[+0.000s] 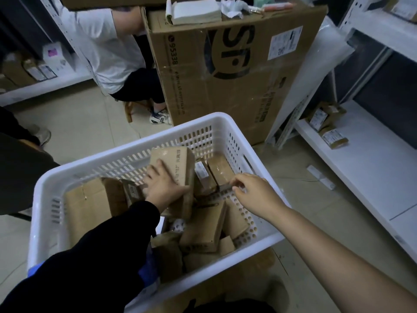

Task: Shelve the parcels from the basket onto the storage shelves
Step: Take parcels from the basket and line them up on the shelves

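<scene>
A white slotted basket (126, 152) in front of me holds several brown cardboard parcels. My left hand (163, 185), in a black sleeve, grips a tall brown parcel (178, 163) that stands tilted in the basket's middle, with the fingers spread on its face and the thumb round its lower edge. My right hand (252, 193), bare-armed, pinches the near corner of a small brown parcel (220, 170) at the basket's right wall. White storage shelves (361, 168) stand to the right, with a few small parcels (328, 127) on the lower board.
A large brown carton (225, 71) stands just behind the basket, with a notepad and papers on top. A person in a white shirt (112, 48) sits at the back left. More shelves with boxes (33, 66) line the left. Another person's dark clothing (18, 168) is at the left edge.
</scene>
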